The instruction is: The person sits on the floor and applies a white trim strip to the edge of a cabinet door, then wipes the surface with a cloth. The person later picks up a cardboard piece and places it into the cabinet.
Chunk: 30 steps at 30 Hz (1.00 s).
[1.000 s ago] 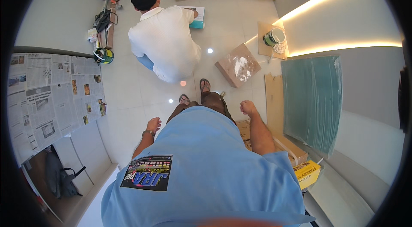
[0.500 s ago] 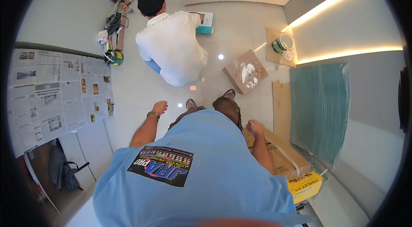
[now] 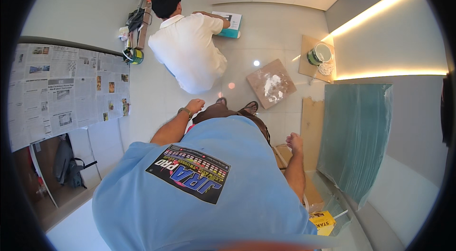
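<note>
My left hand (image 3: 195,105) hangs in front of my left side, its fingers curled in, with nothing visible in it. A watch (image 3: 185,112) is on that wrist. My right hand (image 3: 294,142) hangs out to the right with loosely bent fingers a little apart, and it too holds nothing I can see. Below and beside it is a cardboard box (image 3: 313,193), partly hidden by my arm. In front of me a person in a white shirt (image 3: 190,51) crouches with a hand at a white and teal box (image 3: 228,24) on the floor.
Ahead lies a brown slab (image 3: 271,84) with white smears. A paint bucket (image 3: 319,54) stands on a board at the right; another bucket (image 3: 133,56) is at the left wall. Wrapped glass-like panels (image 3: 356,137) lean at the right. Newspaper (image 3: 66,89) covers a surface at left.
My body has turned and shifted, with my feet in new places. My left hand has come nearer my waist, and my right hand has swung outward from above the cardboard box.
</note>
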### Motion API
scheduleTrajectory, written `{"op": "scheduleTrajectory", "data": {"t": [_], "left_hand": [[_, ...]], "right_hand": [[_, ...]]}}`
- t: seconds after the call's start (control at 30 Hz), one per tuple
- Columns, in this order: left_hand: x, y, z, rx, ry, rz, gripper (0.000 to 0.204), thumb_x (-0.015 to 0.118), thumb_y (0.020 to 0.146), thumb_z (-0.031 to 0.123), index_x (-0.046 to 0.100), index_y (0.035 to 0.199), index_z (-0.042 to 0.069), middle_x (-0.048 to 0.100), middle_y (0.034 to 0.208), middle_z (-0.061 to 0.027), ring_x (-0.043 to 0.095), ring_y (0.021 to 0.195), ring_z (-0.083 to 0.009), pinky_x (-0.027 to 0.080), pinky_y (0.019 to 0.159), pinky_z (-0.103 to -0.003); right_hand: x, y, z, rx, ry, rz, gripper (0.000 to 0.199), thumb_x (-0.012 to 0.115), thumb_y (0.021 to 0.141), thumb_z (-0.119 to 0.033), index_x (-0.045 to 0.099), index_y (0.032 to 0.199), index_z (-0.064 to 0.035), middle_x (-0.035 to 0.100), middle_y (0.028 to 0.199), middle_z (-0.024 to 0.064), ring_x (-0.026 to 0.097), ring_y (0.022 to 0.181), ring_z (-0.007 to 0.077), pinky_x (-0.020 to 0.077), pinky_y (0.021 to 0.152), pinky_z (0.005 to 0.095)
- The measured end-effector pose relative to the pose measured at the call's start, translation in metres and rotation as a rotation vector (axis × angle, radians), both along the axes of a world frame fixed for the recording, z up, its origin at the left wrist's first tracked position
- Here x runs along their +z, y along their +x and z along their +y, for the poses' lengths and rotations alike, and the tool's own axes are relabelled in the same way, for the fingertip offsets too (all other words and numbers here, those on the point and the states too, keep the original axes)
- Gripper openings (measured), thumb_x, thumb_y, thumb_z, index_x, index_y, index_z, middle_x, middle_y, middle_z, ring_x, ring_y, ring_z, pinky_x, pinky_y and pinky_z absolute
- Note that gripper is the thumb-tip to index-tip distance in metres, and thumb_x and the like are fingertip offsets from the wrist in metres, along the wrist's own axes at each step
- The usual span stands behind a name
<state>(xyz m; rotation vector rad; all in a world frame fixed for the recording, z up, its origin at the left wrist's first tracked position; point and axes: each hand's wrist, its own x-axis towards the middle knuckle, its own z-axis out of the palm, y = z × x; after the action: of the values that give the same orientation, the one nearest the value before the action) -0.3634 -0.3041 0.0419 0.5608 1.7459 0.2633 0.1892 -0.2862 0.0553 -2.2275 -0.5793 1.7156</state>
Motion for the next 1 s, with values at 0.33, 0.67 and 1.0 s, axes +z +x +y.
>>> {"op": "scheduleTrajectory", "data": {"t": [0.33, 0.67, 1.0], "left_hand": [[0.008, 0.006, 0.072, -0.357, 0.005, 0.135, 0.041, 0.054, 0.083, 0.037, 0.062, 0.111, 0.008, 0.065, 0.097, -0.0075, 0.059, 0.078, -0.0176, 0.048, 0.062, -0.031], [-0.003, 0.04, 0.145, -0.49, 0.213, 0.068, 0.036, 0.055, 0.084, 0.032, 0.066, 0.1, 0.003, 0.063, 0.085, -0.005, 0.056, 0.071, -0.0133, 0.048, 0.065, -0.028], [-0.007, 0.02, 0.149, -0.93, 0.323, 0.25, 0.034, 0.046, 0.086, 0.029, 0.067, 0.096, 0.004, 0.067, 0.094, -0.0183, 0.064, 0.089, -0.0325, 0.049, 0.08, -0.039]], "right_hand": [[-0.03, -0.011, -0.053, -0.284, -0.015, 0.173, 0.028, 0.05, 0.091, -0.022, 0.057, 0.111, -0.0034, 0.061, 0.08, 0.0064, 0.058, 0.065, 0.016, 0.0466, 0.053, 0.0277], [-0.055, -0.03, -0.131, -0.279, -0.127, 0.21, 0.019, 0.049, 0.088, -0.021, 0.056, 0.09, -0.0039, 0.058, 0.074, 0.0082, 0.056, 0.06, 0.0183, 0.0439, 0.047, 0.0305], [-0.01, -0.034, -0.016, -0.259, -0.135, 0.058, 0.024, 0.047, 0.091, -0.019, 0.056, 0.107, -0.0038, 0.058, 0.076, 0.0075, 0.055, 0.058, 0.0161, 0.0423, 0.046, 0.0275]]}}
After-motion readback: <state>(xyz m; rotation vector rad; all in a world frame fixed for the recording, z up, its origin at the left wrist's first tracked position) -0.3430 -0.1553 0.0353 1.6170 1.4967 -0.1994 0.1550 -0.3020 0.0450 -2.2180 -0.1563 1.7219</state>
